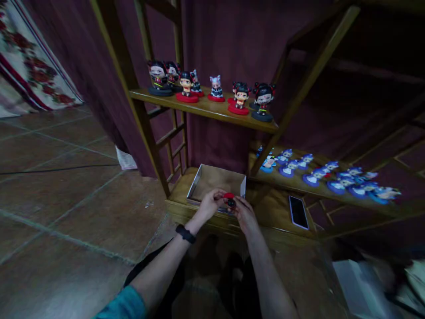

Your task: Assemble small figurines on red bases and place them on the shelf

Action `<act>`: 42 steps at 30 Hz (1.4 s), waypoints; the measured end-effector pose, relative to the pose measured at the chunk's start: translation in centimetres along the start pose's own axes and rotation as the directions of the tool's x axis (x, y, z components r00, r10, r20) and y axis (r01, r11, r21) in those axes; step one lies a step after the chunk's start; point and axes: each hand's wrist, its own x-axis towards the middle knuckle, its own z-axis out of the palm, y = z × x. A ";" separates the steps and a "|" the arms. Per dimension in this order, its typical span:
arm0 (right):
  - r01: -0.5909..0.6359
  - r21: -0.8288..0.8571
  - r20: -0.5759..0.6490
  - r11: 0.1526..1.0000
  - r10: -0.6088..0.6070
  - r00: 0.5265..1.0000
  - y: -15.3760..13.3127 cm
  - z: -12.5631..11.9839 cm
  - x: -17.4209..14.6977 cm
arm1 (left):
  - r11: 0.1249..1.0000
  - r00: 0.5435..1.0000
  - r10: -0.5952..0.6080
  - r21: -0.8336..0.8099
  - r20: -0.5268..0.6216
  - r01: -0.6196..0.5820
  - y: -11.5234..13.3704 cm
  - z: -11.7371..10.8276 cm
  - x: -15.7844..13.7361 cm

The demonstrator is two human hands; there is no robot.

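Both my hands close on a small figurine (230,202) with a red base and dark hair, held over the front edge of an open cardboard box (215,177). My left hand (212,201) pinches its red base from the left, a dark band on the wrist. From the right, the fingers of my right hand (244,212) grip the dark part. My fingers cover much of the figurine. The box lies on the low wooden shelf (268,208), and its bare inside bottom shows.
Above stands a wooden shelf (212,108) with several figurines (216,87) on red and black bases. Several blue-based figurines (288,167) line a lower shelf at right. A phone (299,212) lies right of the box. A slanting wooden post (302,88) separates the shelf sections.
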 end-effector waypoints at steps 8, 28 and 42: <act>-0.113 -0.002 0.035 0.994 0.113 0.993 0.5 -0.3 0.3 | 0.984 0.995 -0.102 -0.146 -0.001 0.101 -0.5 0.4 -0.1; -0.147 0.087 -0.034 0.985 0.150 0.988 1.1 -1.3 1.1 | 0.852 0.985 0.163 0.494 0.063 -0.173 -0.2 1.1 -1.1; -0.067 0.121 -0.009 0.990 0.069 0.998 1.4 -1.2 0.8 | 0.358 0.937 0.213 0.870 0.276 -0.338 1.5 1.7 -2.8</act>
